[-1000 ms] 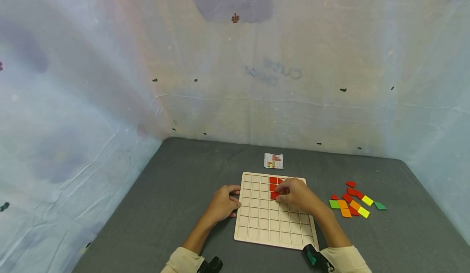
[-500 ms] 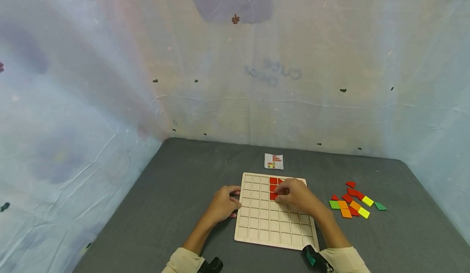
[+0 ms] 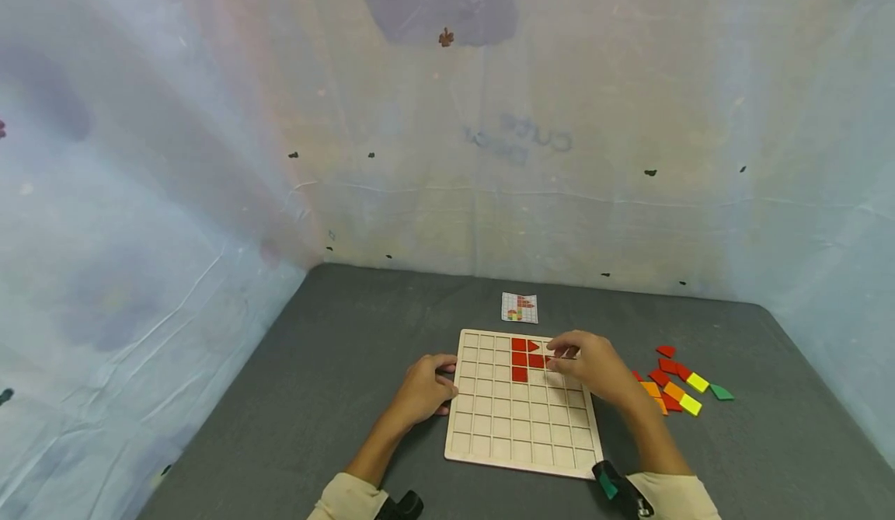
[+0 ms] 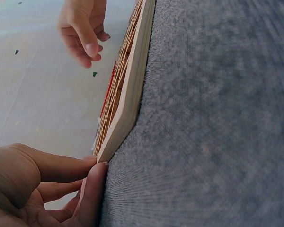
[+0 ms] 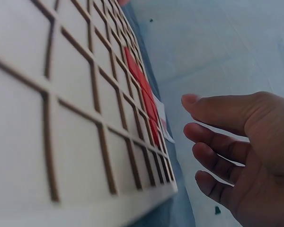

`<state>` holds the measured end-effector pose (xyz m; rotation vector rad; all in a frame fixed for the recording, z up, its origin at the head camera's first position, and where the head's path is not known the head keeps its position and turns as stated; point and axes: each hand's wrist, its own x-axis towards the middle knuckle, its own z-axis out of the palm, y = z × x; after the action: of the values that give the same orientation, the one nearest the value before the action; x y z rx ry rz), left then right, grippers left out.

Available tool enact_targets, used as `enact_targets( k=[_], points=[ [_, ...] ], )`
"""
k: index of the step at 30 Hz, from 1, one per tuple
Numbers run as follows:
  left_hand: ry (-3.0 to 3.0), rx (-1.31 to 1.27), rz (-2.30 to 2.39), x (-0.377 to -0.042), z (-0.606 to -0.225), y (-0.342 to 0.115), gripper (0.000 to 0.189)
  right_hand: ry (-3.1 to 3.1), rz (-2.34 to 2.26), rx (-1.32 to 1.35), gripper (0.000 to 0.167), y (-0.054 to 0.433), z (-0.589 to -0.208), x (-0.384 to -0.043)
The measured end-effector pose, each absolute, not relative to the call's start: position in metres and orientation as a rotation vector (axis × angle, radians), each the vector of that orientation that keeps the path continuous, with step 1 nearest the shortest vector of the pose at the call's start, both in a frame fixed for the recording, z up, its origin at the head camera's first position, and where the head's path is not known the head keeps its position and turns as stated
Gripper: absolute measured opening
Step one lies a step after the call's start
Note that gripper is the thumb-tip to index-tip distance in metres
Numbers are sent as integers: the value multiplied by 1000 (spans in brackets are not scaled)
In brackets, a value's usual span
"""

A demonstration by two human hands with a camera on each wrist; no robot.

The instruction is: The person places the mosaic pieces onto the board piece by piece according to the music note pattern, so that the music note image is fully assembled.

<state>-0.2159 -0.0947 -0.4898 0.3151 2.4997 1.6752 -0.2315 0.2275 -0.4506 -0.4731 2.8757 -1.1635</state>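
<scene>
A pale wooden grid board (image 3: 520, 427) lies on the dark table. In its upper part sit several red tiles (image 3: 519, 359): squares in one column, with pointed pieces to their right. My left hand (image 3: 423, 386) pinches the board's left edge; in the left wrist view, thumb and finger (image 4: 61, 166) meet on the wooden rim. Over the upper right of the board hovers my right hand (image 3: 593, 361), its fingertips beside the red point in the second row. The right wrist view shows that hand's fingers (image 5: 217, 146) loosely spread, with nothing between them.
Behind the board lies a small printed card (image 3: 520, 308) with a coloured grid pattern. Loose red, orange, yellow and green tiles (image 3: 674, 389) are scattered right of the board. A pale sheet (image 3: 447, 217) hangs behind and left of the table.
My right hand has let go of the red tiles, moved right and lifted, uncovering more of them. The left hand keeps its place on the board's edge.
</scene>
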Motion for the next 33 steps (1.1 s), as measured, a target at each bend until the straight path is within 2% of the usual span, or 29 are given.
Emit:
enact_targets(
  k=[12,22,33],
  points=[
    [2493,307,1680,-216,-490,-96,53,3032,-1115,-299,33,271,-444,-226],
    [2480,307,1681,-216,-490,-96,53,3042,-1103,-172,43,305,-447,-223],
    [2478,318,1679,-217,-490,-97,53,3084,-1042,-42,46,334,-456,-217]
  ],
)
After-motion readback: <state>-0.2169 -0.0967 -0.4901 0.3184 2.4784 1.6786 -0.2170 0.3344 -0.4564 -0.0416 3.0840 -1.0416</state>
